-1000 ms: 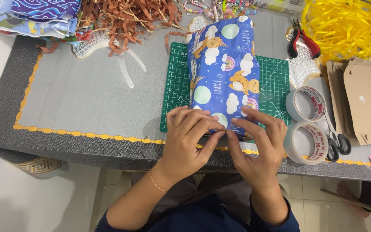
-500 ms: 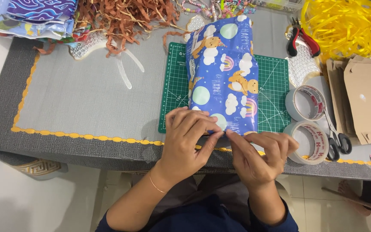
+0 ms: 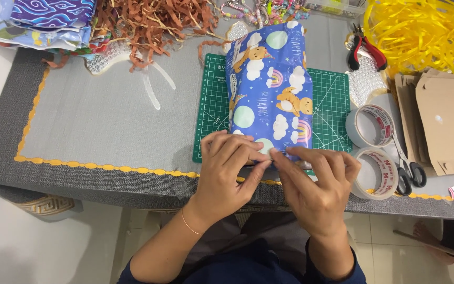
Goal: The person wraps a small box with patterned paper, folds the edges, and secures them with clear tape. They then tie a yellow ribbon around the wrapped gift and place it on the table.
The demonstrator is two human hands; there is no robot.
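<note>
**Both hands pinch the near end of the wrapped parcel**

Your left hand [image 3: 230,167] and right hand [image 3: 311,181] meet at the near end of the blue parcel wrapped in paper printed with bears, clouds and rainbows [image 3: 270,92]. The fingers of both hands are curled narrow, their tips touching each other and pressing down on the wrapping's folded end; neither hand lifts the parcel. A thin bracelet sits on your left wrist.

The parcel lies lengthwise, running away from you, on a green cutting mat with a white grid [image 3: 329,108], and its near end reaches the mat's front edge. The mat rests on a grey textured worktop [image 3: 106,121] trimmed with a yellow scalloped border.

Just right of your right hand sit two rolls of clear adhesive tape [image 3: 370,126], one behind the other, the nearer one almost touching your fingers. A pair of black-handled scissors [image 3: 407,168] lies beside the rolls, next to flat pieces of brown cardboard [image 3: 448,123]. Further back on the right is a heap of yellow plastic ribbon [image 3: 421,34], with red-handled pliers [image 3: 366,52] at its left edge. At the back left lies a tangle of brown shredded paper [image 3: 148,23], and beside it a folded stack of blue and purple patterned wrapping sheets [image 3: 45,21].
</note>
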